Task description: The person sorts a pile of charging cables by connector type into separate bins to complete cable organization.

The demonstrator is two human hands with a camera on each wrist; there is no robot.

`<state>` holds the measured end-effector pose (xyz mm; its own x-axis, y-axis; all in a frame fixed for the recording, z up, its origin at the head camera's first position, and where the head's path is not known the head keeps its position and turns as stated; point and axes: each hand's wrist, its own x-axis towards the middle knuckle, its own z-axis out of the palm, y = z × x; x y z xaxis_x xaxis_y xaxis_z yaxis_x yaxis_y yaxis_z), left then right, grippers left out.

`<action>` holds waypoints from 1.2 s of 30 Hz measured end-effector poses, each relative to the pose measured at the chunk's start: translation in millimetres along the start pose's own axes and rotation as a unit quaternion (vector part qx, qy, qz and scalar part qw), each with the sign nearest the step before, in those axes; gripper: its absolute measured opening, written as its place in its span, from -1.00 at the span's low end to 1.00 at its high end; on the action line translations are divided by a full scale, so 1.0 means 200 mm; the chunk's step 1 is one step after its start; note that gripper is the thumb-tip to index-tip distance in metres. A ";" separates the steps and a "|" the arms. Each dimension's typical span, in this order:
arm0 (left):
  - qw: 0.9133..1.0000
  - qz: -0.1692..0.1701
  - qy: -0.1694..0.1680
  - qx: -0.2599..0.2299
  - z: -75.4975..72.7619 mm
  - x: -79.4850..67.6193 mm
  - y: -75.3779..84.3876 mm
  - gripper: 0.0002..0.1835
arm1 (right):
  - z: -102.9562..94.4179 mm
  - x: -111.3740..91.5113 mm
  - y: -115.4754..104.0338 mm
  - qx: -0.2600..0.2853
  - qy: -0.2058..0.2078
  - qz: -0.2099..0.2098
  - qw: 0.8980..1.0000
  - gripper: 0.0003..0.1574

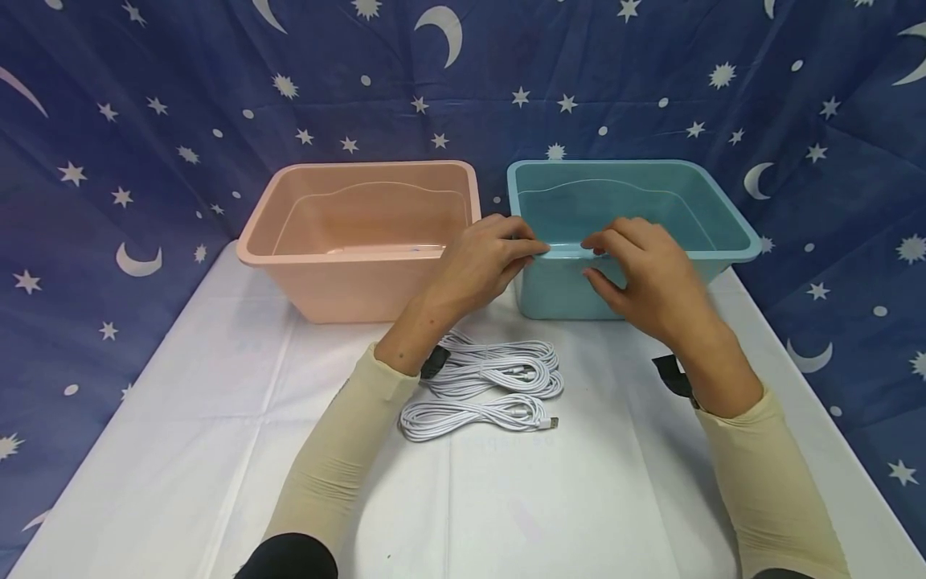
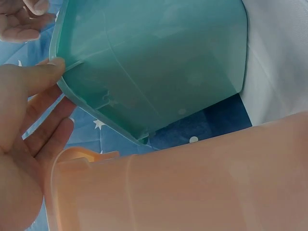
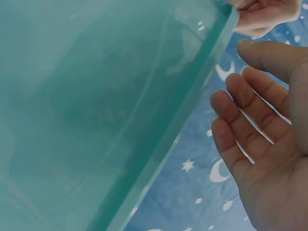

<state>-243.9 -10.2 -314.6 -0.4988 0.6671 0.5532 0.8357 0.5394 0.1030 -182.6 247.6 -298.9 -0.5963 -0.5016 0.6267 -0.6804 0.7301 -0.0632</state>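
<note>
My left hand (image 1: 477, 261) reaches past the corner of the pink bin and pinches the front left corner of the teal bin's rim. In the left wrist view the thumb (image 2: 50, 70) lies on the teal rim, with the other fingers beyond it. The teal bin (image 1: 564, 293) stands upright on the right. Over its front rim hovers my right hand (image 1: 651, 281), fingers loosely bent and apart from the thumb. A gap shows between that palm and the teal rim (image 3: 166, 154) in the right wrist view, and nothing is held there.
Left of the teal bin stands the pink bin (image 1: 347, 293). In front of them, coiled white cables (image 1: 517, 362) lie on the white cloth, with another coil (image 1: 463, 416) ending in a USB plug (image 1: 550, 423) nearest me. Behind hangs a blue moon-and-star curtain (image 1: 492, 80).
</note>
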 end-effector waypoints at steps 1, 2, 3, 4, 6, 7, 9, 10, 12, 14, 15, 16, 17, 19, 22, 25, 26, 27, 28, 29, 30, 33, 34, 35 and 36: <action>1.000 0.001 0.001 -0.001 0.00 0.00 0.00 -0.74 | 0.00 0.00 -0.01 -0.001 0.000 -0.007 1.000 -0.58; 1.000 0.001 0.003 -0.001 0.00 0.00 0.00 -0.75 | 0.00 0.00 -0.03 -0.003 0.001 -0.014 1.000 -0.59; 1.000 0.002 0.004 -0.001 0.00 0.00 0.00 -0.75 | 0.01 0.00 -0.04 -0.005 0.001 -0.022 1.000 -0.61; 1.000 0.003 0.005 -0.001 0.00 0.00 0.00 -0.75 | 0.01 0.00 -0.06 -0.007 0.000 -0.029 1.000 -0.63; 1.000 0.004 0.006 0.000 0.00 0.00 0.00 -0.75 | 0.02 0.00 -0.08 -0.014 -0.005 -0.038 0.999 -0.67; 1.000 0.004 0.006 0.001 0.00 0.00 0.00 -0.75 | 0.03 0.00 -0.09 -0.015 -0.009 -0.042 0.999 -0.68; 1.000 0.005 0.006 0.004 0.00 0.00 0.00 -0.75 | 0.05 0.00 -0.12 -0.016 -0.017 -0.049 0.998 -0.69; 1.000 0.004 0.005 0.004 0.00 -0.01 0.00 -0.75 | 0.06 0.00 -0.13 -0.016 -0.021 -0.053 0.998 -0.69; 1.000 0.003 0.003 0.004 0.00 -0.01 0.00 -0.75 | 0.08 0.00 -0.15 -0.015 -0.028 -0.063 0.998 -0.70; 1.000 0.003 0.002 0.003 0.00 -0.01 0.00 -0.74 | 0.10 0.00 -0.17 -0.014 -0.033 -0.070 0.997 -0.71; 1.000 0.002 0.001 0.002 0.00 -0.01 0.00 -0.74 | 0.11 0.00 -0.17 -0.015 -0.036 -0.074 0.997 -0.71; 1.000 0.002 0.002 0.001 0.00 -0.01 0.00 -0.74 | 0.12 0.00 -0.18 -0.014 -0.038 -0.076 0.996 -0.72; 1.000 0.003 0.002 0.001 0.00 -0.01 0.00 -0.74 | 0.13 0.00 -0.19 -0.013 -0.039 -0.079 0.996 -0.72; 1.000 0.005 0.005 0.000 0.00 -0.01 0.00 -0.75 | 0.15 -0.01 -0.20 -0.011 -0.042 -0.084 0.996 -0.73; 1.000 0.010 0.009 -0.001 0.00 -0.01 0.00 -0.75 | 0.17 -0.01 -0.23 -0.007 -0.047 -0.093 0.994 -0.72; 1.000 0.013 0.010 0.000 0.00 -0.01 0.00 -0.75 | 0.21 -0.01 -0.26 -0.003 -0.056 -0.105 0.993 -0.69; 1.000 0.013 0.010 0.002 0.00 -0.01 0.00 -0.75 | 0.22 -0.01 -0.27 -0.002 -0.060 -0.109 0.992 -0.68; 1.000 0.013 0.009 0.003 0.00 -0.01 0.00 -0.75 | 0.23 -0.02 -0.28 -0.002 -0.064 -0.113 0.992 -0.67; 1.000 0.012 0.007 0.004 0.00 -0.01 0.00 -0.74 | 0.24 -0.02 -0.29 -0.002 -0.069 -0.117 0.991 -0.66; 1.000 0.012 0.006 0.004 0.00 -0.01 0.00 -0.74 | 0.26 -0.02 -0.30 -0.002 -0.074 -0.121 0.990 -0.64; 1.000 0.011 0.004 0.005 0.00 -0.01 0.00 -0.74 | 0.27 -0.02 -0.31 -0.003 -0.079 -0.125 0.989 -0.63; 1.000 0.010 0.002 0.005 0.00 -0.01 0.00 -0.74 | 0.31 -0.03 -0.33 -0.011 -0.096 -0.136 0.986 -0.59; 1.000 0.009 0.001 0.006 0.00 -0.02 0.00 -0.74 | 0.32 -0.03 -0.34 -0.013 -0.102 -0.140 0.985 -0.58; 1.000 0.009 0.001 0.006 0.00 -0.02 0.00 -0.74 | 0.34 -0.03 -0.35 -0.014 -0.107 -0.143 0.984 -0.57; 1.000 0.009 0.001 0.006 0.00 -0.02 0.00 -0.74 | 0.35 -0.03 -0.36 -0.015 -0.113 -0.145 0.983 -0.57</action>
<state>-242.4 -12.6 -316.1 -0.4840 0.6752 0.5566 0.8412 0.5343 0.0833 -159.3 166.6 -352.5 -0.4612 -0.7779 0.4269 -0.8248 0.5532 0.1169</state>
